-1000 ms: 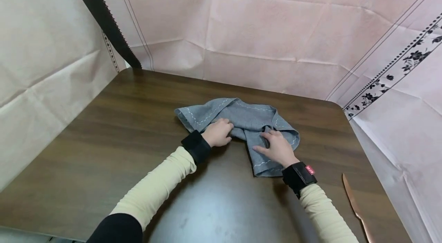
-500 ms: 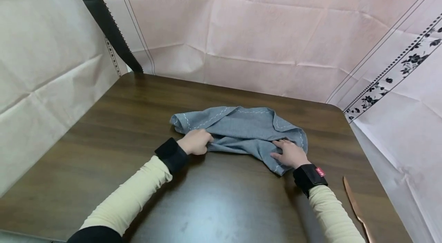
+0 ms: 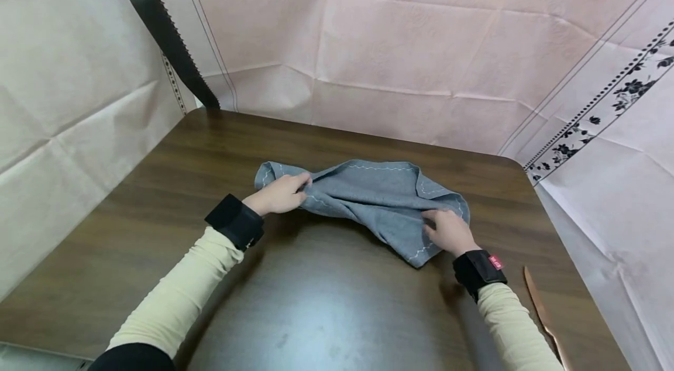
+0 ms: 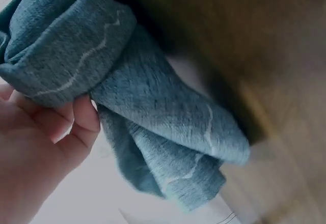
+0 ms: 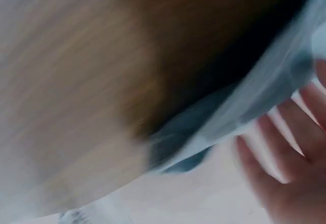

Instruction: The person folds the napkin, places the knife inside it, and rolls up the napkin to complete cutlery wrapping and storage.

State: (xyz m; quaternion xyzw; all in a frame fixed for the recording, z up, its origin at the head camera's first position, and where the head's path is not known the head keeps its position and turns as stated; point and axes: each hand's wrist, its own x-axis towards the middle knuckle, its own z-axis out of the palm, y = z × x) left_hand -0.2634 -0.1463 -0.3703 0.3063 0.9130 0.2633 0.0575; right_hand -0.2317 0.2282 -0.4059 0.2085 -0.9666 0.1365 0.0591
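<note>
A grey-blue cloth [image 3: 368,189] with white stitching along its hem lies loosely bunched on the brown table. At its left end, my left hand [image 3: 279,192] pinches the edge between thumb and fingers. Up close, the left wrist view has the gathered cloth [image 4: 153,96] hanging over the fingers of the left hand [image 4: 46,142]. My right hand [image 3: 450,232] holds the right part of the cloth, thumb and forefinger at the fabric. The right wrist view is blurred; the other fingers of the right hand [image 5: 290,152] are fairly straight there, and the pinch itself is mostly out of frame.
A copper-coloured knife [image 3: 539,306] lies near the right edge of the brown table [image 3: 221,154]. Pale sheeting [image 3: 400,55] with folds hangs behind and on both sides. A black strip [image 3: 163,31] runs down at the back left.
My left hand has shifted left and then away from me, drawing the cloth's left part out wider. The right hand has moved slightly right. The near corner of the cloth has shifted.
</note>
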